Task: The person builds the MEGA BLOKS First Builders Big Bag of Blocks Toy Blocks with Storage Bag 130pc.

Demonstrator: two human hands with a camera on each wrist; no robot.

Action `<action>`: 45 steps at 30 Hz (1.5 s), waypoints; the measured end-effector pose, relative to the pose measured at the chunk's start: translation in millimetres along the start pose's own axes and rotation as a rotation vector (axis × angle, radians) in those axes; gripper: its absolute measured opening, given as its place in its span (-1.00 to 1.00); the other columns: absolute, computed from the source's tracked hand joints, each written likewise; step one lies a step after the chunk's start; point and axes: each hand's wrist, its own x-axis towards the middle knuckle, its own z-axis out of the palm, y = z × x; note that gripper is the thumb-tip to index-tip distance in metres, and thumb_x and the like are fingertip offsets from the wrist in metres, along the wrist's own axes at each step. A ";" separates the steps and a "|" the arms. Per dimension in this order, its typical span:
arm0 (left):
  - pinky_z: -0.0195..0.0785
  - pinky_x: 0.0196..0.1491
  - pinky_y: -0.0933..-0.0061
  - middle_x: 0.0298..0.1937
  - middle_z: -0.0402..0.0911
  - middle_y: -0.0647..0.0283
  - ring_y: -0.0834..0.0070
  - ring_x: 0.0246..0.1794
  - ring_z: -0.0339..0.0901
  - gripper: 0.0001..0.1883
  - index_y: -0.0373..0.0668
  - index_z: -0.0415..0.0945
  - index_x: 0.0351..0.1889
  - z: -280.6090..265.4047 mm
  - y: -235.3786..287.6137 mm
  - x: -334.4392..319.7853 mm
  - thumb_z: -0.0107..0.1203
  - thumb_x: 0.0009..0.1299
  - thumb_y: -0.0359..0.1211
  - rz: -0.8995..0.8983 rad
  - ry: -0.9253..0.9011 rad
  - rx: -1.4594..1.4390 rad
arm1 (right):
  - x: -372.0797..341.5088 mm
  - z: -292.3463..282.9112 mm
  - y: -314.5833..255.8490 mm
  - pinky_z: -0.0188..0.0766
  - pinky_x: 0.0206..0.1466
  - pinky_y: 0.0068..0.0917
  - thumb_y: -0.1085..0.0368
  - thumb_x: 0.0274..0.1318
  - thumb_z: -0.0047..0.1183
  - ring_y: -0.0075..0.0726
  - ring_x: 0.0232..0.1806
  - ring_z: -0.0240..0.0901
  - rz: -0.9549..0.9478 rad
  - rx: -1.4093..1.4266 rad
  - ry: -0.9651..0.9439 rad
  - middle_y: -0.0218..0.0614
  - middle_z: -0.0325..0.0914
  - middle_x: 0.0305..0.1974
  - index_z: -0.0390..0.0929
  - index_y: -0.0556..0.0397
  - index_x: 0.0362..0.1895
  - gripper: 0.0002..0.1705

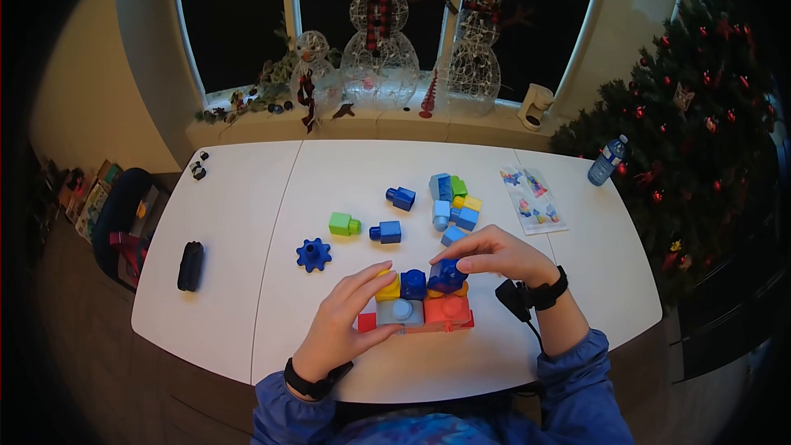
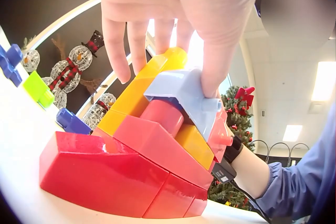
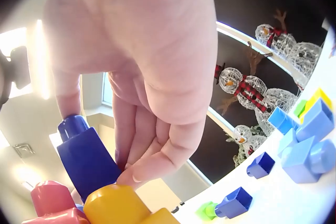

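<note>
On the table's near side stands a build of plastic building blocks, with a red base. My left hand holds its left side, thumb against a light blue block and fingers along a yellow block. Between thumb and fingers, my right hand pinches a dark blue building block at the right end of the build. In the right wrist view this block is tilted, its lower end right at a yellow-orange block. Another dark blue block and a coral block are beside it.
Beyond the build lie a blue gear piece, a green block, two loose dark blue blocks and a cluster of light blue blocks. A picture sheet, a water bottle and a black case are farther out.
</note>
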 end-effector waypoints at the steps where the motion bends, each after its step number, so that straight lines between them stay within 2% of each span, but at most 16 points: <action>1: 0.48 0.32 0.19 0.47 0.51 0.11 0.07 0.32 0.56 -0.16 -0.10 0.48 0.43 0.3 -0.3 -0.2 0.57 0.12 -0.40 -0.001 0.000 0.000 | 0.0 0.2 -0.9 0.51 0.16 -0.47 0.16 0.39 0.24 -0.44 0.02 0.62 0.004 -0.007 0.003 -0.23 0.76 0.05 0.72 0.16 0.20 -0.57; 5: 0.55 0.18 0.29 0.47 0.52 0.08 0.12 0.37 0.55 -0.17 -0.09 0.50 0.42 1.4 -3.0 -0.6 0.58 0.11 -0.42 0.016 0.005 0.013 | 6.9 9.6 1.9 0.51 0.13 -0.44 0.16 0.43 0.24 -0.43 0.01 0.60 0.001 -0.121 -0.044 -0.26 0.76 0.03 0.72 0.18 0.16 -0.60; 8: 0.55 0.19 0.28 0.47 0.52 0.08 0.12 0.37 0.55 -0.17 -0.10 0.50 0.42 2.0 -3.6 -0.7 0.58 0.11 -0.42 0.020 0.007 0.017 | 8.0 13.4 4.8 0.50 0.11 -0.44 0.16 0.45 0.22 -0.45 0.00 0.58 0.004 -0.132 -0.035 -0.27 0.75 0.01 0.72 0.18 0.14 -0.62; 11: 0.49 0.30 0.18 0.47 0.51 0.10 0.06 0.31 0.56 -0.17 -0.11 0.48 0.42 1.1 -0.7 -0.3 0.57 0.12 -0.41 0.006 0.003 0.003 | 7.9 13.3 6.0 0.48 0.11 -0.45 0.16 0.46 0.21 -0.47 -0.03 0.58 0.024 -0.148 -0.034 -0.27 0.76 -0.01 0.73 0.18 0.13 -0.63; 14: 0.55 0.19 0.28 0.48 0.52 0.08 0.12 0.37 0.55 -0.16 -0.10 0.50 0.42 0.9 -2.7 -0.7 0.58 0.10 -0.42 0.009 0.000 0.024 | 5.5 13.3 3.5 0.48 0.10 -0.47 0.16 0.46 0.21 -0.46 -0.07 0.59 0.047 -0.166 -0.031 -0.27 0.76 -0.05 0.74 0.16 0.11 -0.64; 16: 0.55 0.19 0.28 0.48 0.52 0.09 0.13 0.37 0.55 -0.16 -0.10 0.50 0.42 1.1 -2.8 -0.8 0.58 0.10 -0.42 0.012 0.002 0.020 | 5.2 10.1 3.6 0.48 0.08 -0.47 0.16 0.45 0.22 -0.46 -0.09 0.59 0.041 -0.206 -0.043 -0.27 0.76 -0.09 0.75 0.15 0.10 -0.65; 19: 0.50 0.27 0.21 0.48 0.51 0.09 0.09 0.33 0.55 -0.18 -0.11 0.49 0.42 0.2 -2.1 -1.4 0.57 0.13 -0.40 0.007 0.000 0.004 | 6.6 -8.2 4.8 0.50 0.04 -0.46 0.16 0.43 0.22 -0.49 -0.11 0.60 -0.039 -0.306 0.212 -0.30 0.75 -0.15 0.75 0.11 0.11 -0.66; 20: 0.47 0.32 0.18 0.47 0.51 0.10 0.06 0.32 0.56 -0.19 -0.12 0.48 0.42 0.4 -1.9 -1.9 0.56 0.15 -0.39 0.002 -0.001 -0.005 | 11.8 -22.8 15.5 0.51 0.00 -0.44 0.20 0.39 0.24 -0.45 -0.12 0.62 -0.048 -0.327 0.342 -0.26 0.75 -0.13 0.77 0.11 0.04 -0.70; 23: 0.56 0.19 0.29 0.48 0.51 0.09 0.14 0.37 0.55 -0.16 -0.09 0.49 0.42 -0.2 -2.1 -1.8 0.58 0.11 -0.42 0.005 -0.004 0.010 | 31.6 -61.5 37.2 0.57 0.01 -0.29 0.17 0.26 0.31 -0.17 -0.11 0.69 -0.029 -0.706 0.583 -0.11 0.76 -0.15 0.76 0.13 -0.04 -0.68; 26: 0.56 0.18 0.29 0.49 0.51 0.10 0.14 0.37 0.55 -0.16 -0.08 0.49 0.42 0.8 -3.5 -1.4 0.58 0.12 -0.42 0.009 -0.002 0.012 | 50.7 -85.0 82.4 0.58 0.09 -0.13 0.23 0.16 0.32 0.05 -0.03 0.66 -0.080 -0.960 0.608 -0.07 0.75 -0.12 0.74 0.09 -0.03 -0.68; 29: 0.56 0.18 0.29 0.49 0.51 0.10 0.14 0.37 0.55 -0.17 -0.08 0.49 0.43 1.0 -3.6 -1.9 0.58 0.12 -0.41 0.003 -0.004 0.011 | 62.1 -89.9 99.6 0.57 0.15 -0.06 0.27 0.12 0.31 0.12 0.04 0.64 0.003 -1.088 0.565 -0.08 0.74 -0.08 0.73 0.04 -0.01 -0.67; 35: 0.56 0.18 0.29 0.48 0.52 0.10 0.14 0.36 0.56 -0.17 -0.08 0.50 0.42 0.4 -2.7 -1.9 0.58 0.12 -0.41 0.003 -0.003 0.016 | 66.7 -95.8 92.4 0.59 0.13 -0.07 0.29 0.04 0.33 0.07 0.05 0.66 0.218 -1.021 0.461 -0.08 0.74 -0.03 0.70 -0.03 0.05 -0.59; 38: 0.56 0.18 0.29 0.48 0.52 0.10 0.14 0.36 0.56 -0.17 -0.08 0.50 0.41 1.1 -4.3 -1.6 0.58 0.12 -0.41 0.010 0.000 0.015 | 56.2 -87.6 80.8 0.61 0.08 -0.12 0.28 0.01 0.37 0.02 0.00 0.68 0.170 -1.025 0.548 -0.11 0.74 -0.06 0.64 -0.03 0.14 -0.47; 41: 0.56 0.17 0.29 0.48 0.52 0.10 0.14 0.36 0.56 -0.17 -0.08 0.50 0.42 1.3 -5.0 -2.5 0.59 0.12 -0.41 0.019 0.004 0.022 | 35.6 -71.5 58.7 0.62 0.01 -0.24 0.30 -0.01 0.39 -0.09 -0.09 0.70 0.056 -0.770 0.644 -0.15 0.72 -0.11 0.56 -0.04 0.23 -0.37; 44: 0.48 0.31 0.19 0.46 0.53 0.09 0.06 0.31 0.56 -0.19 -0.12 0.49 0.41 0.5 -1.0 -0.7 0.57 0.14 -0.39 -0.001 -0.002 -0.013 | 3.7 -38.6 26.1 0.60 -0.02 -0.38 0.35 0.00 0.39 -0.24 -0.14 0.70 -0.071 -0.611 0.661 -0.23 0.69 -0.13 0.52 -0.05 0.26 -0.33; 45: 0.51 0.26 0.23 0.47 0.52 0.09 0.09 0.32 0.56 -0.18 -0.11 0.50 0.41 0.7 -2.3 -0.2 0.58 0.13 -0.39 0.006 0.002 -0.001 | -6.1 -27.5 18.6 0.60 -0.02 -0.39 0.36 0.00 0.38 -0.28 -0.13 0.71 -0.108 -0.544 0.646 -0.25 0.69 -0.12 0.51 -0.06 0.28 -0.32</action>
